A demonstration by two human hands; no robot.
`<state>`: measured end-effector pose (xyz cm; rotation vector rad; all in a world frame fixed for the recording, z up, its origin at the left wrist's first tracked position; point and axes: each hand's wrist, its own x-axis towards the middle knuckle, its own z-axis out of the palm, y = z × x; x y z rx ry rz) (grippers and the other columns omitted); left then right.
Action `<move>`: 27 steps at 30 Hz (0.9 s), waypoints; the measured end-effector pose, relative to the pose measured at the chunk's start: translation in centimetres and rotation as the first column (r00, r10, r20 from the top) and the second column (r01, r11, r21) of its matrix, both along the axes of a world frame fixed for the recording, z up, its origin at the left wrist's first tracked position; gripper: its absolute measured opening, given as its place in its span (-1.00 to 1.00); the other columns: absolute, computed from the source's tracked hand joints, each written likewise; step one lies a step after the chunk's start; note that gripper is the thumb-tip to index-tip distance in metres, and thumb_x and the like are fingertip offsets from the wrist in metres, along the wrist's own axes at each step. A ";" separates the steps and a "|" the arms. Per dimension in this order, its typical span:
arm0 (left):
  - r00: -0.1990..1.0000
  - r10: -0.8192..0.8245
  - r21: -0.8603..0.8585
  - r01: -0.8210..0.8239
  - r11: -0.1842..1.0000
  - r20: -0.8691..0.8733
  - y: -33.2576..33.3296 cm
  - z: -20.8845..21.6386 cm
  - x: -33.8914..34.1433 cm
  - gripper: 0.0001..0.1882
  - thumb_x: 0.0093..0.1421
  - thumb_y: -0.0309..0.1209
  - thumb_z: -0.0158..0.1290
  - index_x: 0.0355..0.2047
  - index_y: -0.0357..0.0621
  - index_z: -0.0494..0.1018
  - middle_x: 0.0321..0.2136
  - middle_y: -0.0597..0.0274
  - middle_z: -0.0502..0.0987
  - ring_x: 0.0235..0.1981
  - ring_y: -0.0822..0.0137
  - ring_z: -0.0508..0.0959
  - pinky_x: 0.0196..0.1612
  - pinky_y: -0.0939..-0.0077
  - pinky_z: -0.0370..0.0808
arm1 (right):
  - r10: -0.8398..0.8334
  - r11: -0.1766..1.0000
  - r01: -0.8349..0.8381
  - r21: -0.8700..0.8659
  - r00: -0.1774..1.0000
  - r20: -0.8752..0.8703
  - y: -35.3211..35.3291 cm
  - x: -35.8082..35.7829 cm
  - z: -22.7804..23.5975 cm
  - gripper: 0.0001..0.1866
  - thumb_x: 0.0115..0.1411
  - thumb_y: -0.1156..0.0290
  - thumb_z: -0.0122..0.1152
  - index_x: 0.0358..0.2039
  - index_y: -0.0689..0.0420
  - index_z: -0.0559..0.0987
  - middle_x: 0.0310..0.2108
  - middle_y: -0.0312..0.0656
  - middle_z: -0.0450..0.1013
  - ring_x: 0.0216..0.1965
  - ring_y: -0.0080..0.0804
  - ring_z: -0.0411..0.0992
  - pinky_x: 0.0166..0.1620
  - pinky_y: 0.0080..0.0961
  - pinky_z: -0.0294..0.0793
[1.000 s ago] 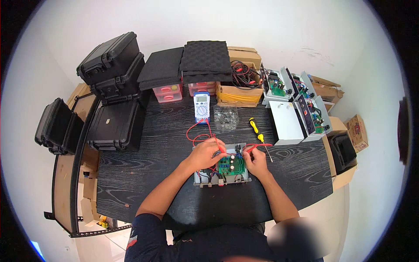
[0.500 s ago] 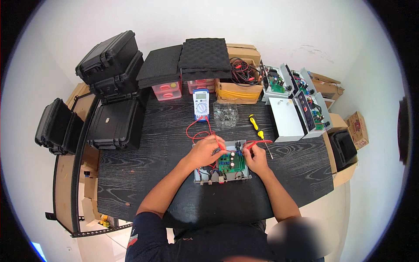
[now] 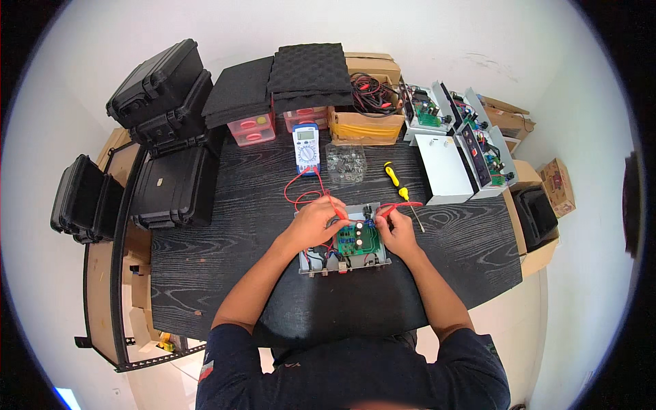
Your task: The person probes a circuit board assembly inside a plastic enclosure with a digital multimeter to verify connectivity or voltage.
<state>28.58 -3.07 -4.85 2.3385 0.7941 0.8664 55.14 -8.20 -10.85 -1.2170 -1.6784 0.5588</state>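
Probing under way at frame centre: left hand [image 3: 316, 220] and right hand [image 3: 398, 230] each pinch a red probe [image 3: 403, 205] over the green circuit board [image 3: 357, 239], multimeter [image 3: 306, 148] above.

Head view — one only, being taken from above the black table [image 3: 225, 273], facing steeply down. The whole tabletop is being taken in from some height, the floor being shown around it. The forearms are being brought in from the lower edge. Straight edges are being bent toward the rim — a dark circular border is being left around the picture.
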 end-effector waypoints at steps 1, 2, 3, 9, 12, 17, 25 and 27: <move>1.000 0.000 0.000 0.000 1.000 0.000 0.0 -0.1 0.0 -0.84 0.26 -0.33 0.30 -0.27 -0.15 0.64 -0.15 0.12 0.65 -0.02 0.11 0.65 0.03 0.22 0.60 | 0.000 1.000 0.000 0.000 1.000 0.000 0.0 0.0 0.0 -0.89 0.34 0.45 0.30 -0.24 0.20 0.56 -0.50 -0.15 0.50 -0.55 -0.44 0.46 -0.42 -0.45 0.45; 1.000 -0.007 -0.001 0.007 1.000 0.011 0.0 -0.1 0.0 -0.84 0.26 -0.34 0.30 -0.27 -0.16 0.64 -0.15 0.12 0.65 -0.03 0.11 0.65 0.03 0.22 0.60 | 0.000 1.000 0.000 -0.006 1.000 -0.002 0.0 0.0 -0.1 -0.89 0.34 0.45 0.30 -0.24 0.20 0.56 -0.50 -0.16 0.50 -0.55 -0.46 0.45 -0.42 -0.46 0.45; 1.000 -0.013 -0.002 0.013 1.000 0.023 0.1 -0.2 0.0 -0.84 0.26 -0.34 0.30 -0.27 -0.16 0.64 -0.16 0.12 0.66 -0.03 0.11 0.65 0.03 0.22 0.60 | -0.001 1.000 0.001 -0.013 1.000 -0.004 0.0 0.0 -0.2 -0.89 0.35 0.45 0.30 -0.24 0.20 0.56 -0.50 -0.17 0.49 -0.56 -0.48 0.44 -0.43 -0.47 0.44; 1.000 -0.003 0.008 0.003 1.000 0.007 0.0 -0.1 0.0 -0.85 0.25 -0.35 0.30 -0.27 -0.15 0.64 -0.16 0.13 0.65 -0.02 0.11 0.65 0.02 0.22 0.60 | -0.006 1.000 0.006 0.006 1.000 -0.001 -0.1 0.0 -0.2 -0.89 0.34 0.46 0.31 -0.23 0.21 0.56 -0.50 -0.16 0.50 -0.56 -0.48 0.43 -0.43 -0.48 0.44; 1.000 0.000 0.005 0.000 1.000 0.016 0.0 -0.1 0.0 -0.85 0.25 -0.34 0.29 -0.26 -0.15 0.64 -0.17 0.13 0.65 -0.03 0.11 0.65 0.02 0.22 0.60 | -0.002 1.000 0.002 -0.002 1.000 -0.003 -0.1 -0.1 0.1 -0.89 0.34 0.47 0.31 -0.23 0.21 0.57 -0.49 -0.17 0.50 -0.56 -0.48 0.44 -0.43 -0.49 0.44; 1.000 -0.003 0.012 0.003 1.000 0.013 -0.1 0.2 0.1 -0.85 0.27 -0.34 0.28 -0.26 -0.16 0.64 -0.18 0.13 0.65 -0.04 0.11 0.64 0.03 0.22 0.59 | -0.003 1.000 0.003 0.000 1.000 -0.016 -0.1 0.0 -0.2 -0.90 0.34 0.47 0.31 -0.23 0.21 0.57 -0.50 -0.17 0.51 -0.57 -0.49 0.43 -0.43 -0.49 0.44; 0.999 -0.006 -0.039 0.007 0.999 0.036 0.3 -0.2 0.0 -0.84 0.28 -0.33 0.27 -0.27 -0.15 0.64 -0.20 0.18 0.66 -0.06 0.12 0.64 0.01 0.23 0.58 | 0.017 0.999 -0.015 0.047 1.000 -0.024 -0.2 0.2 -0.8 -0.91 0.35 0.47 0.31 -0.23 0.20 0.58 -0.53 -0.16 0.49 -0.58 -0.48 0.44 -0.46 -0.48 0.43; 1.000 -0.006 -0.006 0.006 1.000 0.020 0.2 -0.2 0.2 -0.83 0.28 -0.30 0.27 -0.26 -0.14 0.65 -0.18 0.20 0.66 -0.04 0.14 0.64 0.02 0.23 0.58 | 0.013 0.997 -0.011 0.076 0.999 -0.037 -0.3 0.1 -0.7 -0.91 0.35 0.46 0.30 -0.24 0.20 0.59 -0.54 -0.15 0.49 -0.58 -0.48 0.44 -0.46 -0.48 0.43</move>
